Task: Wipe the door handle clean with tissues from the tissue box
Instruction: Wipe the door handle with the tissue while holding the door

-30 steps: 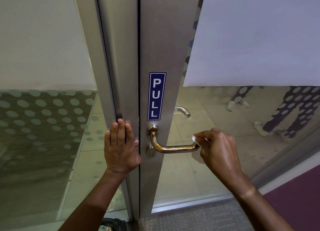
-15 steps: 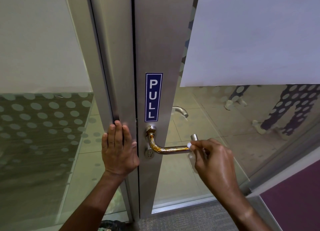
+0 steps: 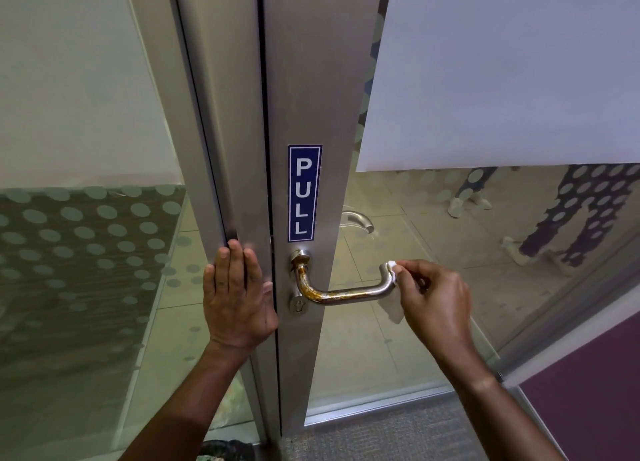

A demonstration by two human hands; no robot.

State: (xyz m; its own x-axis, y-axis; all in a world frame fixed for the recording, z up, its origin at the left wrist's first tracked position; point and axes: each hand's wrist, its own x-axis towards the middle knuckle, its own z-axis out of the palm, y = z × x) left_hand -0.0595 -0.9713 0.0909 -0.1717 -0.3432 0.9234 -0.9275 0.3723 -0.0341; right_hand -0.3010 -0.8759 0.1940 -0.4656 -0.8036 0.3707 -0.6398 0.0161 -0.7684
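A metal lever door handle (image 3: 341,292) smeared with brown-orange stains juts from the aluminium door stile under a blue PULL sticker (image 3: 304,193). My right hand (image 3: 433,301) pinches a small white tissue (image 3: 392,268) against the handle's upturned free end; more tissue hangs below my fingers. Flat against the door frame, just left of the handle, rests my left hand (image 3: 237,298), fingers together and pointing up, holding nothing. No tissue box is in view.
The glass door (image 3: 398,339) has a white sheet (image 3: 502,73) covering its upper pane. A second handle (image 3: 358,220) shows through the glass. A frosted dotted glass panel (image 3: 79,270) stands at left. Someone's legs (image 3: 581,225) are visible beyond the glass at right.
My right hand has slid the tissue from the handle's straight bar out to its upturned tip, uncovering more of the stained bar. My left hand stays pressed on the frame.
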